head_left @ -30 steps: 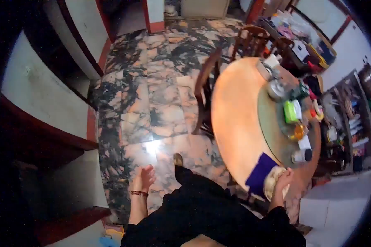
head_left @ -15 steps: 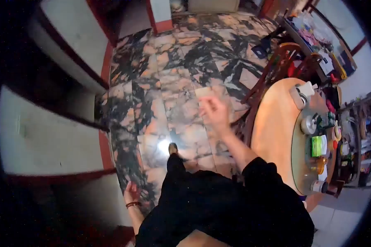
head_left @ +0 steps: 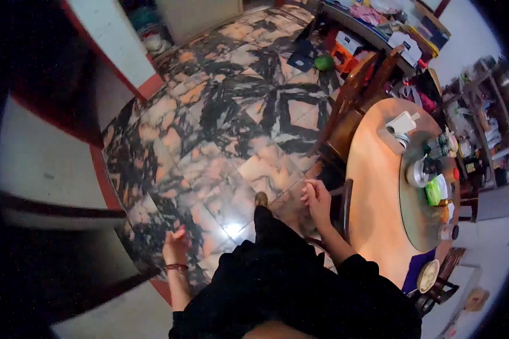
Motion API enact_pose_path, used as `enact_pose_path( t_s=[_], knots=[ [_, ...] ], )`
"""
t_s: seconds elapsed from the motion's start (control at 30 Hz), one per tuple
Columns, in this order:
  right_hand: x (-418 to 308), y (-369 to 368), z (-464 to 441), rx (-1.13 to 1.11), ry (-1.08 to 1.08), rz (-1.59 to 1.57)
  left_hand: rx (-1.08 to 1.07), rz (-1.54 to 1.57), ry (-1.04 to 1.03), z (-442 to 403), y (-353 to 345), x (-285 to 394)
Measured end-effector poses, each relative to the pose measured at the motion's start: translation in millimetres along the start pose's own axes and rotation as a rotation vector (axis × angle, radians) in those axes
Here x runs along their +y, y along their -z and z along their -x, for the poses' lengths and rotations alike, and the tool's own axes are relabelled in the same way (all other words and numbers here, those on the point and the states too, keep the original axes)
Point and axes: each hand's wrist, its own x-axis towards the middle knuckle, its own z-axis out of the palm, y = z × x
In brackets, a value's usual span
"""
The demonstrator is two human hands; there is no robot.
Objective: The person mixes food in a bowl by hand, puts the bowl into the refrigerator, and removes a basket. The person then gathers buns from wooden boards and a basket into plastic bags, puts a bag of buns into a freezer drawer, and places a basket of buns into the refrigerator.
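Observation:
My left hand hangs low over the marble floor, a dark red bracelet around its wrist. Its fingers are loosely bent and a little blurred, and I see nothing in them. Beside the edge of the wooden table is my right hand. Its fingers are half curled with small gaps between them, and they hold nothing visible. Neither hand appears to touch anything. One shoe shows below me on the patterned floor.
Wooden chairs stand at the table's far end. On its glass turntable are a metal pot and a green tissue pack. A woven basket is near the table's close end. Doorways and a red-edged wall line the left.
My view has turned and moved forward along the floor. My right hand has dropped back toward my body, beside the table, and my left hand has swung slightly forward.

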Motion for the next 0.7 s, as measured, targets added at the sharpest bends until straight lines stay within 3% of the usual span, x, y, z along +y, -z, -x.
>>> enact_pose_path(
  t_s=[0.07,0.1,0.23,0.33,0.37,0.43,0.57,0.67,0.7],
  knots=[
    [-16,-8,-38,0.072,-0.02,-0.062,-0.055,0.071,0.12,-50,-30,3],
    [-19,-15,-65,0.111,0.042,-0.055,-0.052,-0.059,0.202,-48,-76,31],
    [-54,-28,-177,0.104,0.237,0.022,-0.098,-0.195,0.072,-129,-155,84],
    [-91,-38,-250,0.099,0.127,-0.075,-0.095,-0.245,0.041,-172,-215,117],
    [-103,-41,-272,0.101,0.075,-0.129,-0.111,-0.463,0.012,-201,-218,119],
    [-93,-43,-322,0.132,0.079,-0.13,-0.002,-0.357,0.213,-259,-254,120],
    [-98,-31,-415,0.149,0.057,-0.113,-0.219,-0.334,0.126,-354,-336,154],
    [-119,-10,-477,0.178,0.01,-0.064,-0.327,-0.347,0.187,-457,-430,174],
    [-135,-1,-495,0.209,-0.053,-0.159,-0.321,-0.568,0.119,-446,-502,201]
  ],
)
